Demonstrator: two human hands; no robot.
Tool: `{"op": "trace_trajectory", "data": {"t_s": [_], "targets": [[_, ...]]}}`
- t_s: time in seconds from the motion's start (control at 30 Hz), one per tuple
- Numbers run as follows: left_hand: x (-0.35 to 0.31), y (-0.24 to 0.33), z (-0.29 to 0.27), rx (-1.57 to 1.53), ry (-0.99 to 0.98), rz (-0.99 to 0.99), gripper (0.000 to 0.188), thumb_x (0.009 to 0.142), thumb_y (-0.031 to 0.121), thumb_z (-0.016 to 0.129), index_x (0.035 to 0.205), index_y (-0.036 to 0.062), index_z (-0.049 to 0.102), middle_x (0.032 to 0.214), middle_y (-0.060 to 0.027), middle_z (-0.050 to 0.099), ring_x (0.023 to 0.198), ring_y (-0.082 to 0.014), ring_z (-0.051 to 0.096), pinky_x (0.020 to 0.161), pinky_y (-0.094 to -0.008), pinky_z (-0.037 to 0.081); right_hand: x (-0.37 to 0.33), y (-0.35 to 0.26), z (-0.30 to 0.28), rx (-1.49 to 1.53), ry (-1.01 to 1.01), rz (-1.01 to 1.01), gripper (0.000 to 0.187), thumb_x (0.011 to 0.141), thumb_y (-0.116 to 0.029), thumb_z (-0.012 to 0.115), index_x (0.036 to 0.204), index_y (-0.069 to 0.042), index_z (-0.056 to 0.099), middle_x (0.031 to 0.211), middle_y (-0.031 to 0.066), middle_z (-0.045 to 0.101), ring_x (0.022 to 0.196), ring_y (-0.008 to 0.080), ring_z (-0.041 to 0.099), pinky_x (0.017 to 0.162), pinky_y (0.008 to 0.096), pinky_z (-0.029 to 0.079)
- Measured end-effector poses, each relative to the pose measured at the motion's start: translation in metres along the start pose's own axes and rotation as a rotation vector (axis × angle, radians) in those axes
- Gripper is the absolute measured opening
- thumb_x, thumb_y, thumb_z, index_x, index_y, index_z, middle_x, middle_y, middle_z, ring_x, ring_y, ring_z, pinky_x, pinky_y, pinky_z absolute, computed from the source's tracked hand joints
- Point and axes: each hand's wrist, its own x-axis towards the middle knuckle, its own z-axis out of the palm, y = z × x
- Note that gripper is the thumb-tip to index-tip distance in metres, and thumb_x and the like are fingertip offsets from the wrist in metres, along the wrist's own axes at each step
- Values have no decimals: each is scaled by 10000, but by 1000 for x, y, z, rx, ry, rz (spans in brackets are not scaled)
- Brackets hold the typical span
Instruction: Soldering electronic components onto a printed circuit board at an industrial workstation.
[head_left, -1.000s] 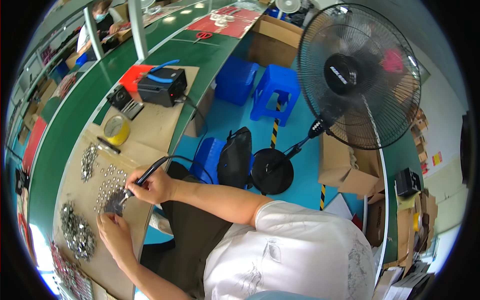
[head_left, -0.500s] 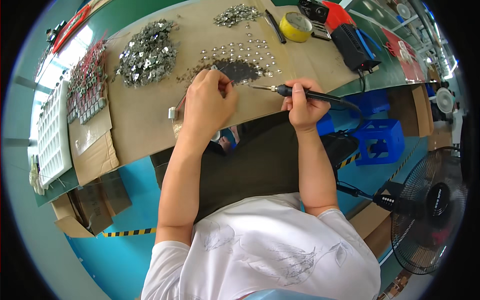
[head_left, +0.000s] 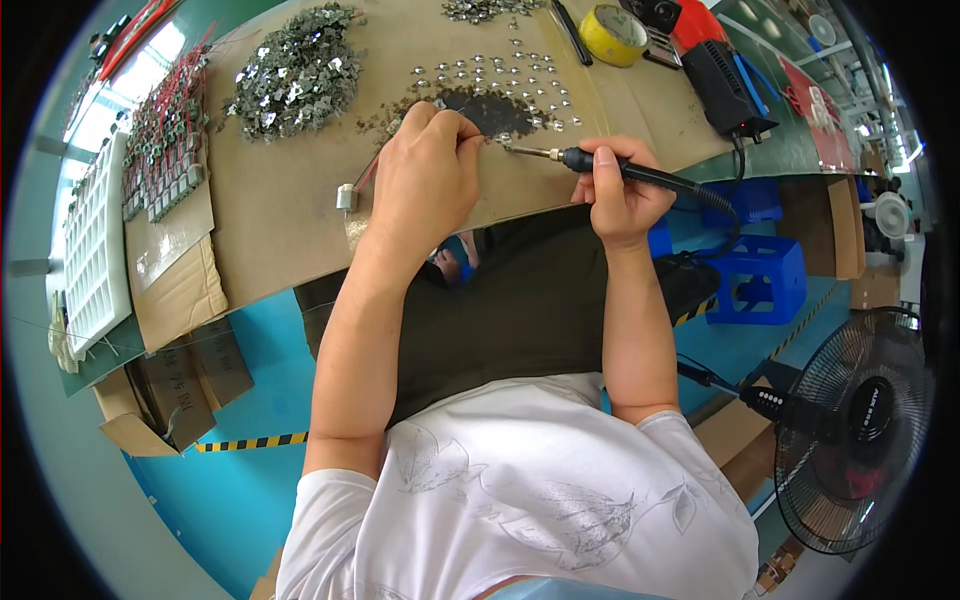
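Note:
A soldering iron (head_left: 625,172) with a black handle is gripped in my right hand (head_left: 625,195), its metal tip pointing left. That tip is at a small shiny metal tab (head_left: 503,139) near the dark scorched patch (head_left: 480,112) of the board. My left hand (head_left: 430,165) is closed in a pinch just left of the tip, fingertips partly hidden. From under it a red wire (head_left: 369,170) runs to a small silver cylindrical motor (head_left: 347,197) lying on the board. Several small metal tabs (head_left: 497,75) with bright solder spots stand in rows beyond the patch.
A big heap of metal tabs (head_left: 295,75) lies at the left, beside many wired motors (head_left: 170,150) and a white gridded tray (head_left: 95,235). Yellow tape (head_left: 612,36), a black pen (head_left: 571,32) and a black soldering station (head_left: 725,92) are at the right. A fan (head_left: 850,430) stands lower right.
The iron tip has come closer to the tab by the left fingers, and my left hand has turned slightly over the wire. The whole view has shifted a little.

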Motion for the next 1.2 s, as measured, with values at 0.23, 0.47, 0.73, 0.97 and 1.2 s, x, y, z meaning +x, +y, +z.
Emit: {"op": "trace_trajectory", "data": {"t_s": [0.23,0.47,0.73,0.97,1.2], "targets": [[1,2,0,71,-27,2,95,914,119,716,923,26,731,971,-162,650,869,-390,675,772,-470,557,1,-6,5,48,11,34,85,958,-10,658,980,36,726,721,46,671,546,57,610,472,196,494],[2,3,1,103,-34,1,102,908,128,725,920,28,741,963,-158,646,870,-387,679,769,-474,561,3,-2,4,11,-44,14,86,955,-18,668,986,25,736,730,43,680,560,48,618,469,190,492],[3,3,2,127,-30,24,107,909,136,729,920,32,748,957,-154,653,845,-381,688,752,-466,569,3,-1,3,0,-42,19,83,950,-30,677,976,15,741,698,27,674,525,41,604,466,178,457],[3,3,2,151,-45,21,111,916,148,728,928,41,753,961,-147,651,853,-375,688,759,-460,574,4,0,2,-6,-55,-1,83,947,-30,676,978,12,741,695,26,676,519,42,605,465,176,453],[3,1,3,156,-49,18,111,919,156,728,936,51,758,971,-140,651,858,-365,690,769,-456,575,3,3,3,-1,-57,-1,89,953,-35,672,983,13,741,699,31,678,524,44,609,464,177,465]]}}
